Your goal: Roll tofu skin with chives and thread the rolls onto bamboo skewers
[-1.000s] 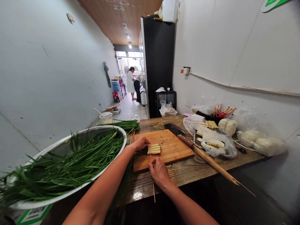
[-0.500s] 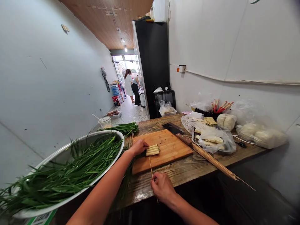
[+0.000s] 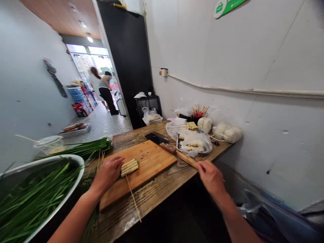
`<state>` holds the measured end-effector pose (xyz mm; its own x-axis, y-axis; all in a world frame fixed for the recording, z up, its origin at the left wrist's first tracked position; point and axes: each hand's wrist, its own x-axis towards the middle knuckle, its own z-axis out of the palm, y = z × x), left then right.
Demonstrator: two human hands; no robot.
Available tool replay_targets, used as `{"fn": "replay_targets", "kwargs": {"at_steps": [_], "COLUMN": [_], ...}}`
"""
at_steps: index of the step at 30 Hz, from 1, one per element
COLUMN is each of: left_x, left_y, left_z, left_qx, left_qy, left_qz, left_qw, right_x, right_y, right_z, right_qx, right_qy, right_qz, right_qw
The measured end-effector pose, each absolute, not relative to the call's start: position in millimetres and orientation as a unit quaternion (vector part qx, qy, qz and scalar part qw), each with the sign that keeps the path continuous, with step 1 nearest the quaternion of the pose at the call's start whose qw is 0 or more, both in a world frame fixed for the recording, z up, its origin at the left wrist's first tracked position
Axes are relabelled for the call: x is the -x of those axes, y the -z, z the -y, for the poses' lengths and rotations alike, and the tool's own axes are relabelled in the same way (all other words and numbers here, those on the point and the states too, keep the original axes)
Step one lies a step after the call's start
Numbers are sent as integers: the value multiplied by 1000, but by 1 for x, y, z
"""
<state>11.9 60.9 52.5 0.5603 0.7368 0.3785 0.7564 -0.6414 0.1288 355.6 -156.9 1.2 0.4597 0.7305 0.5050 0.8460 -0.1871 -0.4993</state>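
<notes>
On the wooden cutting board lies a row of pale yellow rolls with green showing at their ends, probably bean-curd sheet around chives. My left hand has its fingers bent together against the rolls' left end. A thin bamboo skewer runs from the rolls toward the table's front edge, with no hand on it. To the right, my right hand closes its fingers on the near end of a bundle of bamboo skewers. The fingertips there are partly hidden.
A big bowl of green chives stands at left, with more chives behind it. A cleaver lies beyond the board. Plastic bags with pale pieces sit at the table's right. Two people stand by the far doorway.
My right hand has let go of the single skewer at the rolls and moved right to the skewer bundle. My left hand stays by the rolls. The view has turned right.
</notes>
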Motion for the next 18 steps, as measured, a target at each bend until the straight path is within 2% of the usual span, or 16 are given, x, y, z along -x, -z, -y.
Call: {"fn": "replay_targets", "kwargs": {"at_steps": [2, 4, 8, 11, 18], "left_x": [-33, -67, -161, -225, -277], "left_y": [-60, -65, -54, -29, 17], "left_z": [-37, -12, 34, 54, 60], "left_qx": [889, 899, 975, 990, 993], "left_qy": [215, 213, 113, 74, 46], "left_qz": [396, 365, 186, 118, 109], "left_qw": [76, 117, 51, 20, -17], "right_x": [-406, -438, -453, -444, -456], "right_y": [5, 16, 42, 50, 62], "right_z": [187, 210, 223, 215, 225], "right_qx": [799, 821, 808, 778, 758], "right_qy": [103, 57, -97, -186, -196], "right_qz": [479, 462, 454, 439, 463], "right_qw": [349, 329, 362, 410, 415]}}
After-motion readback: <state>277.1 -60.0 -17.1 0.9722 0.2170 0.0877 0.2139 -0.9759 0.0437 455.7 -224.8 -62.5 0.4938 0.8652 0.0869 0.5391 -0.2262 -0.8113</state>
